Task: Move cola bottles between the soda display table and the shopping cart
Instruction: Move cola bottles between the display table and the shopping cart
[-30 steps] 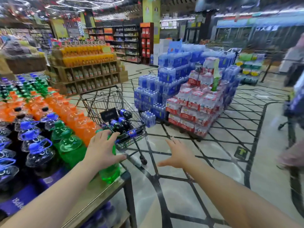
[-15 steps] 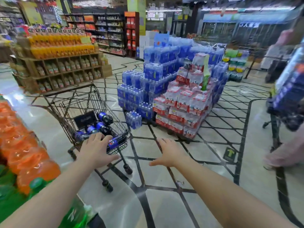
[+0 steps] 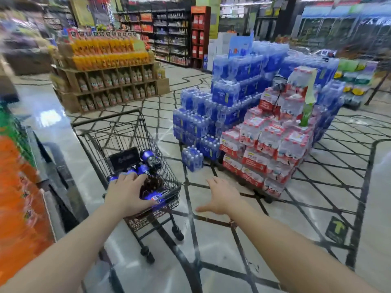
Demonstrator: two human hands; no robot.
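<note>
Head view: left hand (image 3: 124,194) rests on a cola bottle (image 3: 151,186) at the shopping cart's (image 3: 135,132) near edge, fingers (image 3: 135,176) seemingly curling over it; roughly four bottles inside; right hand (image 3: 222,196) spread, holding nothing.

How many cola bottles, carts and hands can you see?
Cola bottles in the cart: 5 showing; more may be hidden
Shopping cart: 1
Hands: 2, the left hand and the right hand
Total: 8

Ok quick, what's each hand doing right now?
Left hand: fingers curled on a cola bottle in the shopping cart.
Right hand: open, holding nothing.
</note>
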